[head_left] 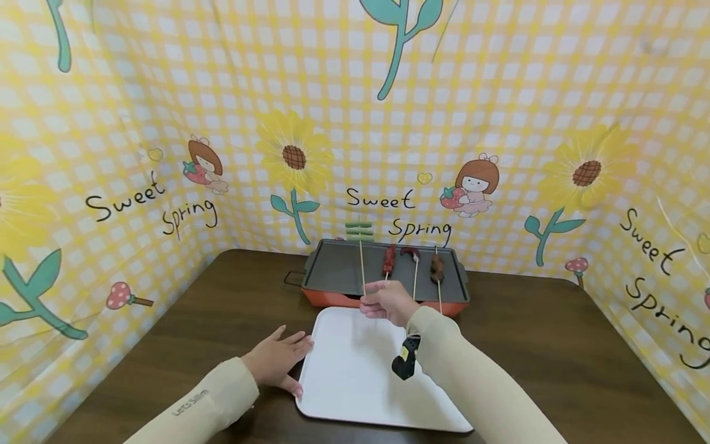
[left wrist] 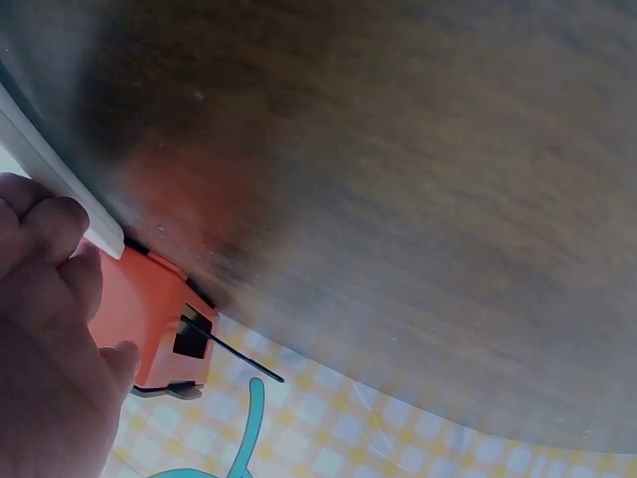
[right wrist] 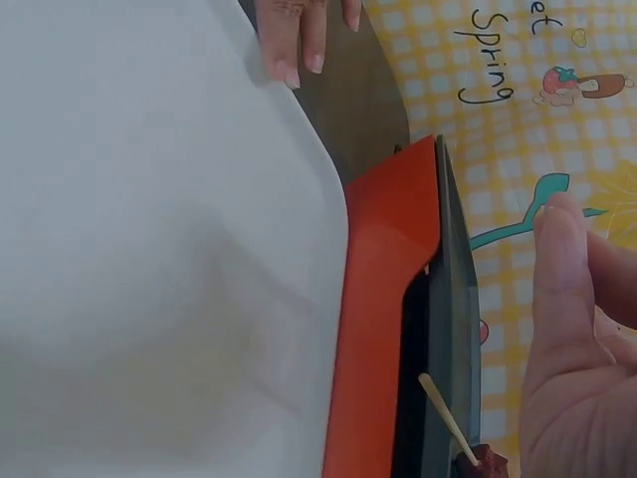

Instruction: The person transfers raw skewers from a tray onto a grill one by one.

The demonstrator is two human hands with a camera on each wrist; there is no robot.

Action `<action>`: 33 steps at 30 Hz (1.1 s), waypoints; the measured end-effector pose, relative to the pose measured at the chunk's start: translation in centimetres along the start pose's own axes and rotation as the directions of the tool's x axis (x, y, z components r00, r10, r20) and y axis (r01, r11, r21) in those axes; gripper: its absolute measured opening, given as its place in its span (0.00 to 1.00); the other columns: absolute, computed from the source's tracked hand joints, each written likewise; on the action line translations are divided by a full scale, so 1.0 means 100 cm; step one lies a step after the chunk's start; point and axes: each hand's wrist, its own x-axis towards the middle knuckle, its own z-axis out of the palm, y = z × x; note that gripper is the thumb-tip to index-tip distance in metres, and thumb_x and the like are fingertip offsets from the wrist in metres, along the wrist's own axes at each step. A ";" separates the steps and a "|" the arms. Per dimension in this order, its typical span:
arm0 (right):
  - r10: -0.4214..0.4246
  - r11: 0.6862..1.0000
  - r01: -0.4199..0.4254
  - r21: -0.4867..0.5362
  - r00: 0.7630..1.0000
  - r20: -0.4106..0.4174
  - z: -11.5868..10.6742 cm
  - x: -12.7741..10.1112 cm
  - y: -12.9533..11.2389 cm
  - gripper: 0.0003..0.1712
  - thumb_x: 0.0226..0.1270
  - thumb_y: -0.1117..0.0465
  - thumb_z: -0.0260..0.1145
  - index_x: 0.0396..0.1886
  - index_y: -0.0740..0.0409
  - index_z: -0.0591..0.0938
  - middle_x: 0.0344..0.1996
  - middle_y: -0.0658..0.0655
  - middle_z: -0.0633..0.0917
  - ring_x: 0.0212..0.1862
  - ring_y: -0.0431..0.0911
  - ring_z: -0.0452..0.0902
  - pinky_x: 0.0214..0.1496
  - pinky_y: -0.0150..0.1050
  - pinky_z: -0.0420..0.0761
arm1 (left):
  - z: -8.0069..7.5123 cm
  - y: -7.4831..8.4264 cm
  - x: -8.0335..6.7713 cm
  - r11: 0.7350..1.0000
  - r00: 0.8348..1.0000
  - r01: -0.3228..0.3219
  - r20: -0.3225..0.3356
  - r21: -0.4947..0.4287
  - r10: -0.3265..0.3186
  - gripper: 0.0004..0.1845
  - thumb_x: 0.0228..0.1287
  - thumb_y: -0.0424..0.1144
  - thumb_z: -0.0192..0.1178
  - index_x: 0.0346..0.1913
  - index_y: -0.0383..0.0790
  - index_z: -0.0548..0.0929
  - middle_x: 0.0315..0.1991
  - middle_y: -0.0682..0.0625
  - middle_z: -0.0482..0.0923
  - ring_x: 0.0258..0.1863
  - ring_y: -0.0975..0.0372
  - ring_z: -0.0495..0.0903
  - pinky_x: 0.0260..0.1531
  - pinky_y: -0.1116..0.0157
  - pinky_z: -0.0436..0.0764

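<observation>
My right hand [head_left: 388, 302] pinches the lower part of a thin wooden skewer [head_left: 362, 265]. The skewer stands nearly upright, with several green vegetable pieces [head_left: 359, 232] across its top, over the back left of an orange grill with a dark plate [head_left: 330, 266]. In the right wrist view the thumb and fingers [right wrist: 562, 269] are pressed together, and no skewer shows there. Fingers fairly straight, my left hand [head_left: 277, 359] rests against the left edge of a white tray [head_left: 341, 376]; the left wrist view shows its fingertips on the rim [left wrist: 75, 194].
On the grill lie a red meat skewer [head_left: 389, 262], a skewer with a dark red curled piece [head_left: 411, 252] and a brown meat skewer [head_left: 437, 269]. A wire handle [head_left: 293, 279] juts from the grill's left side. Behind the brown table [head_left: 554, 345] hangs a checked cloth [head_left: 360, 148].
</observation>
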 end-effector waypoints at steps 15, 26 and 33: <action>0.027 1.000 -0.027 0.016 0.999 -0.035 0.010 0.006 0.019 0.21 0.66 0.72 0.60 0.58 0.72 0.74 0.35 0.64 0.85 0.25 0.42 0.81 0.32 0.35 0.83 | -0.001 0.003 0.006 0.998 0.996 0.056 0.067 -0.004 -0.055 0.50 0.47 0.68 0.63 0.68 0.36 0.69 0.68 0.46 0.67 0.70 0.57 0.61 0.66 0.47 0.56; 0.071 0.997 -0.070 0.023 0.997 -0.038 0.014 0.008 0.027 0.22 0.65 0.73 0.61 0.59 0.73 0.73 0.30 0.63 0.86 0.22 0.41 0.80 0.28 0.33 0.82 | -0.002 0.004 0.005 0.996 0.992 0.088 0.095 -0.014 -0.086 0.51 0.46 0.68 0.64 0.68 0.37 0.68 0.68 0.48 0.66 0.70 0.58 0.60 0.67 0.48 0.55; 0.085 0.996 -0.085 -0.007 0.995 -0.042 0.016 0.006 0.028 0.24 0.67 0.71 0.60 0.62 0.72 0.71 0.23 0.56 0.83 0.22 0.41 0.80 0.29 0.34 0.82 | -0.004 0.005 0.003 0.996 0.992 0.085 0.097 -0.017 -0.083 0.51 0.47 0.68 0.63 0.69 0.37 0.68 0.69 0.48 0.66 0.70 0.58 0.59 0.67 0.48 0.55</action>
